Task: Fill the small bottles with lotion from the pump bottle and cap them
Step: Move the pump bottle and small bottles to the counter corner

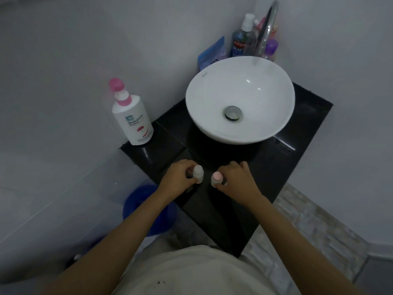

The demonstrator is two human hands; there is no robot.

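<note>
Two small bottles stand side by side on the black counter [276,167] near its front edge. My left hand [178,177] grips the left small bottle [198,173], which has a whitish rounded top. My right hand [236,179] grips the right small bottle [217,178], whose top looks pink. The white pump bottle [133,120] with a pink pump head stands upright at the counter's far left corner, well apart from both hands.
A white bowl sink [240,99] with a metal drain fills the counter's middle. Behind it are a chrome tap [268,28], a mouthwash bottle [242,39], a purple-capped bottle [271,48] and a blue pouch [210,54]. A blue bucket [146,209] sits on the floor below left.
</note>
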